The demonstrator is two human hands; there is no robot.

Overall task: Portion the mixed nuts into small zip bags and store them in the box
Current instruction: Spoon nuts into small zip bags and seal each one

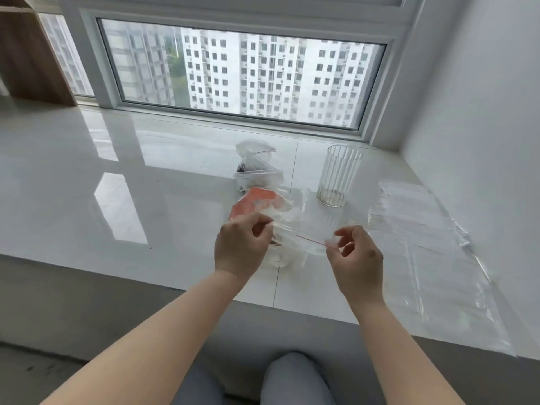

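Pinching both ends of a small zip bag [304, 233]: I'm holding its left edge between thumb and fingertips of my left hand [241, 248], and my right hand [355, 258] is pinching the right end of its red zip line. Bag is stretching roughly level between the two hands, raised just over the near part of the sill; I can't tell whether the seal is closed or whether anything is inside. Both forearms are reaching forward from low in the frame, wrists bent slightly inward, backs of hands facing the camera, remaining fingers curling loosely. Just behind the left hand a clear pouch with an orange panel [260, 203] is lying on the surface, and past it a heap of clear zip bags [257, 168] with something dark inside, too blurred to say nuts for sure. Ribbed clear glass [339, 175] is standing upright to the right of that heap. Flat clear plastic sheets [423, 229] are lying along the right side, near the white wall. Surface is a glossy white window sill [102, 176], under a wide window [242, 74] facing white apartment towers. Wooden shelf side [29, 54] is at far left. My knee in grey trousers [292, 378] is showing at the bottom.
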